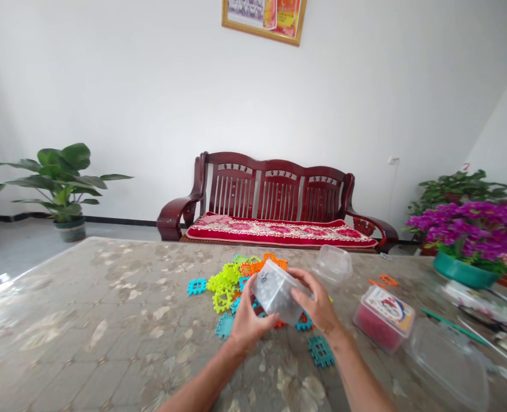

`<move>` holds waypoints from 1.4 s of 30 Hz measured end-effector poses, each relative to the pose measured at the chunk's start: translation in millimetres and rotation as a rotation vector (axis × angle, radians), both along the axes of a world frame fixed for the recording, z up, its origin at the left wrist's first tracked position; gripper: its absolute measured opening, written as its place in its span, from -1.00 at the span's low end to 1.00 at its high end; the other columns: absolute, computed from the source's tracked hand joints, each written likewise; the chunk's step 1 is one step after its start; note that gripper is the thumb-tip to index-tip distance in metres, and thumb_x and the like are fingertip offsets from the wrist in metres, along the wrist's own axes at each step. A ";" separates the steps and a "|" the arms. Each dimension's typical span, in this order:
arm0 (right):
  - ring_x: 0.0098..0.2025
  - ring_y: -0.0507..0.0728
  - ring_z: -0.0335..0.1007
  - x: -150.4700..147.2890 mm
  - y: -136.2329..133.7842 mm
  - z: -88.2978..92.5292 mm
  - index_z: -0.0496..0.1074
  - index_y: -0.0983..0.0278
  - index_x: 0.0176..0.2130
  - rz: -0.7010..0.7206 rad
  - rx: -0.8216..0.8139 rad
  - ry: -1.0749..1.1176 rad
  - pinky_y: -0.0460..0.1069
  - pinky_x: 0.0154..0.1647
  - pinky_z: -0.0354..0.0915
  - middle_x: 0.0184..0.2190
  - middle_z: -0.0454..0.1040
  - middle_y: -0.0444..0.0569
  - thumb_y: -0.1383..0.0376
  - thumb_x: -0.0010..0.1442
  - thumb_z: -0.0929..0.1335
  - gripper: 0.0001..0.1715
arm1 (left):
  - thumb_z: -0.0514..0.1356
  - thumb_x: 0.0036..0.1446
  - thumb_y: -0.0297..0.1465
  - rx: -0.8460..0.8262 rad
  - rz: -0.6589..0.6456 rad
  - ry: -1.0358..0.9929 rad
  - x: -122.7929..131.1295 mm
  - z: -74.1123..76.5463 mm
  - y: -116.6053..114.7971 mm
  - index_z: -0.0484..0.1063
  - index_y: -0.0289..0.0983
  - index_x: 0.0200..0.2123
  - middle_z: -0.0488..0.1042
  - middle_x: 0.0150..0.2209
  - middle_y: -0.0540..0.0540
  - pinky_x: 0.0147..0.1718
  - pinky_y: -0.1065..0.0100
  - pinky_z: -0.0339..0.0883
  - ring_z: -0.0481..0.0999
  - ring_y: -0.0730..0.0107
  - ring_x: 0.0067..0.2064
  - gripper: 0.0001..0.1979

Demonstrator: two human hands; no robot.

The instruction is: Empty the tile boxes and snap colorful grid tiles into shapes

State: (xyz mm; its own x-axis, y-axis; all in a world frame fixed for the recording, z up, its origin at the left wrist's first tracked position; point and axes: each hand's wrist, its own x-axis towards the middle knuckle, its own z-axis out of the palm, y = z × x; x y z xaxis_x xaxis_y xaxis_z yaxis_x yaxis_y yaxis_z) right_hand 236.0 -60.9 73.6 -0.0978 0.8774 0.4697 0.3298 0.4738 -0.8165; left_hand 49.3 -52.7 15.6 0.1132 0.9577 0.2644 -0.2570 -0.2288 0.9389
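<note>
Both my left hand and my right hand grip a small clear plastic box from opposite sides, above the table. Grey contents fill the box. Right behind my hands lies a heap of interlocking plastic grid pieces in lime, orange and blue, partly hidden by the box. A separate blue grid piece lies near my right wrist. Beyond my right hand rests an upturned clear plastic container, close to the heap.
A labelled box with red contents and a large clear tub stand to the right on the glossy marbled tabletop. Purple artificial flowers and pens crowd the right edge. A dark wooden bench stands beyond the table.
</note>
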 end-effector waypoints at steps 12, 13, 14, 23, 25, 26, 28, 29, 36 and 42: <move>-0.08 0.21 0.48 -31.9 -2.7 -10.5 0.48 0.20 -0.06 -0.394 0.198 -0.323 0.07 -0.04 0.37 -0.14 0.56 0.00 0.23 0.11 0.42 -0.64 | 0.33 -0.02 -0.38 0.561 0.497 0.565 4.1 -28.2 1.0 -0.03 -0.21 0.33 0.26 0.20 -0.29 0.20 -0.05 0.27 0.28 0.03 0.25 -0.11; -0.10 0.20 0.49 -33.0 -3.9 -7.2 0.49 0.20 -0.08 -0.409 0.192 -0.354 0.06 -0.06 0.37 -0.16 0.56 -0.01 0.24 0.13 0.41 -0.68 | 0.33 -0.02 -0.39 0.569 0.500 0.586 4.4 -28.4 -0.2 -0.05 -0.22 0.33 0.24 0.21 -0.30 0.20 -0.05 0.27 0.27 0.03 0.26 -0.09; -0.12 0.19 0.50 -34.1 -5.1 -4.0 0.50 0.20 -0.11 -0.417 0.189 -0.386 0.05 -0.08 0.36 -0.18 0.57 -0.01 0.24 0.15 0.39 -0.73 | 0.33 -0.04 -0.39 0.567 0.498 0.603 4.5 -28.5 -1.5 -0.07 -0.23 0.34 0.23 0.22 -0.31 0.20 -0.05 0.27 0.26 0.02 0.26 -0.07; -0.32 0.18 0.53 -38.8 -9.8 10.8 0.56 0.15 -0.22 -0.430 0.292 -0.674 -0.01 -0.29 0.31 -0.31 0.63 0.02 0.31 0.23 0.32 -0.80 | 0.40 -0.12 -0.31 0.379 0.399 0.476 2.7 -14.8 -12.4 0.08 -0.24 0.30 0.22 0.22 -0.31 0.26 -0.05 0.14 0.23 -0.07 0.29 -0.08; -0.38 0.16 0.51 -39.4 -10.8 14.6 0.57 0.12 -0.22 -0.417 0.306 -0.718 -0.01 -0.34 0.30 -0.35 0.62 0.01 0.34 0.22 0.31 -0.77 | 0.42 -0.16 -0.31 0.318 0.365 0.371 3.4 -11.2 -13.8 0.17 -0.22 0.25 0.24 0.21 -0.30 0.29 -0.03 0.09 0.22 -0.08 0.29 -0.11; -0.39 0.15 0.51 -39.5 -11.1 16.6 0.57 0.10 -0.21 -0.409 0.307 -0.731 -0.02 -0.35 0.31 -0.36 0.62 0.00 0.36 0.22 0.31 -0.75 | 0.43 -0.18 -0.31 0.298 0.354 0.327 3.7 -10.4 -13.7 0.20 -0.21 0.24 0.25 0.21 -0.29 0.30 -0.03 0.06 0.22 -0.08 0.29 -0.12; -0.35 0.16 0.52 -38.7 -10.9 19.4 0.57 0.10 -0.16 -0.378 0.296 -0.715 -0.01 -0.31 0.34 -0.32 0.62 0.00 0.38 0.19 0.31 -0.69 | 0.44 -0.20 -0.31 0.286 0.349 0.295 3.5 -10.6 -11.9 0.21 -0.21 0.23 0.26 0.20 -0.29 0.31 -0.05 0.03 0.21 -0.09 0.29 -0.12; -0.30 0.17 0.53 -37.3 -9.9 19.5 0.57 0.10 -0.13 -0.346 0.278 -0.679 0.00 -0.27 0.36 -0.28 0.63 0.00 0.38 0.18 0.31 -0.67 | 0.43 -0.19 -0.31 0.292 0.360 0.304 3.0 -11.4 -10.3 0.20 -0.22 0.23 0.26 0.19 -0.29 0.31 -0.06 0.02 0.21 -0.09 0.28 -0.12; -0.06 0.27 0.54 -8.5 16.6 -26.8 0.58 0.21 -0.12 -0.281 -0.021 -0.071 0.15 -0.02 0.43 -0.13 0.63 0.05 0.02 0.26 0.29 -0.58 | 0.38 -0.22 -0.42 0.284 0.389 0.308 -4.7 -13.4 -1.0 0.18 -0.25 0.24 0.26 0.15 -0.25 0.28 -0.06 0.05 0.26 -0.03 0.21 -0.11; 0.03 0.29 0.51 2.1 25.8 -72.6 0.54 0.20 0.00 -0.273 -0.129 0.261 0.20 -0.05 0.47 0.01 0.57 0.08 -0.13 0.28 0.25 -0.40 | 0.41 -0.21 -0.33 0.143 0.239 0.134 -6.7 -8.9 0.6 0.17 -0.22 0.26 0.23 0.23 -0.26 0.19 0.04 0.22 0.23 -0.06 0.27 -0.08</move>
State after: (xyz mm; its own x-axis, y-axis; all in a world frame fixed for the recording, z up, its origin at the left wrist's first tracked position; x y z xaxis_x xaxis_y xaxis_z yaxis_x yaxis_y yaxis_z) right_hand 238.1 -35.1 1.0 0.2550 0.9083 0.3317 0.2033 0.2851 -0.9367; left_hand 42.6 -52.0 6.7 -0.0677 0.9157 0.3962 -0.0562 -0.3999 0.9148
